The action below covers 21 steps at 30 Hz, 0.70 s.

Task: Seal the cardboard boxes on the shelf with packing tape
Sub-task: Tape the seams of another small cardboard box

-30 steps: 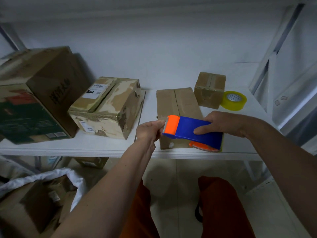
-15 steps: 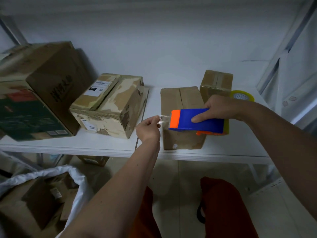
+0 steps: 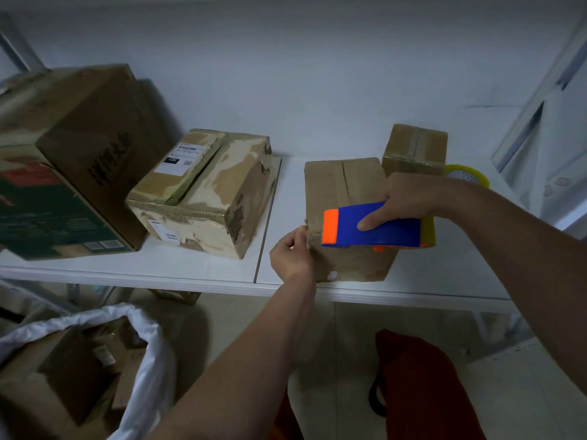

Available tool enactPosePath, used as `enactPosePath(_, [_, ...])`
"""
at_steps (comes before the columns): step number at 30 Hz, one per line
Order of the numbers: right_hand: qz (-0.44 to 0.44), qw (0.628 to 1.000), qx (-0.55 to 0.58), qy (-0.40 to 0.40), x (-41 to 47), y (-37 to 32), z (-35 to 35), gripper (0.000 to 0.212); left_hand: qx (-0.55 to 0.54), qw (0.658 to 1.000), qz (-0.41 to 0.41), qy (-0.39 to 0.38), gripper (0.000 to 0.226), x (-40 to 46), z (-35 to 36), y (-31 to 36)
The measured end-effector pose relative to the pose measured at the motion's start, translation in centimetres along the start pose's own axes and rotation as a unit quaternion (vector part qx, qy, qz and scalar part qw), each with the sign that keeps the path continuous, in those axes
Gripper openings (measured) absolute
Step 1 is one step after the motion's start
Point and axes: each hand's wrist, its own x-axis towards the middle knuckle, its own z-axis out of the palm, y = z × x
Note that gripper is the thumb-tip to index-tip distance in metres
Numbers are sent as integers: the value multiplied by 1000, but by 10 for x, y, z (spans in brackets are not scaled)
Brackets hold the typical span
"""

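A plain cardboard box [image 3: 341, 182] lies on the white shelf [image 3: 190, 274], its top flaps meeting along a middle seam. My right hand [image 3: 403, 198] grips a blue and orange tape dispenser [image 3: 371, 228] just above the box's near end. My left hand [image 3: 290, 254] pinches the free end of clear tape at the box's near left corner. The tape stretches from the dispenser's orange end to that corner.
A small taped box [image 3: 414, 147] and a yellow tape roll [image 3: 467, 176] sit behind my right hand. A worn labelled box [image 3: 203, 192] and a big brown and green box [image 3: 63, 160] stand at left. Below the shelf, a white bag [image 3: 95, 360] holds more boxes.
Both hands moved right and toward the plain box. My left hand pulled a length of tape out of the dispenser and brought its end to the box's near left corner.
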Motion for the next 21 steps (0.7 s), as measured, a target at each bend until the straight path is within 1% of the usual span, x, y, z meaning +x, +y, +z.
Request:
enactPosePath(2, [-1,1000,15,-6,2,3,0,44,79,996,48,-9,18,2,0,-5])
enactPosePath(5, [7,1000,22,-3,4,4,-1,47,209,971,113,-14,24,6,-4,-1])
enactPosePath(7, [13,1000,22,-1,5,4,-1,47,306,944,108,-54,25,11,-8,1])
enactPosePath(8, [15,1000,26,-2,5,4,-2,47,342,932,95,-72,25,14,-12,1])
enactPosePath(9, [17,999,31,-3,4,5,-3,47,354,928,90,-76,25,17,-16,0])
enactPosePath(10, [18,999,35,-5,4,5,-3,47,341,932,103,-70,25,21,-20,-1])
enactPosePath(12, [22,999,40,-8,4,6,-2,46,266,943,196,-50,19,23,-25,0])
enactPosePath(14, [25,999,44,-9,5,7,-1,46,210,927,301,-81,15,20,-29,8])
enactPosePath(16, [27,998,53,-10,5,8,-1,47,191,901,361,-145,14,22,-31,14])
enactPosePath(17, [27,998,54,-11,4,8,-2,49,191,893,367,-179,14,25,-32,15])
enactPosePath(19, [27,999,46,-12,4,8,-2,48,199,884,351,-236,20,33,-35,15])
enactPosePath(21, [24,999,39,-14,4,9,-2,46,204,883,331,-261,25,38,-38,14])
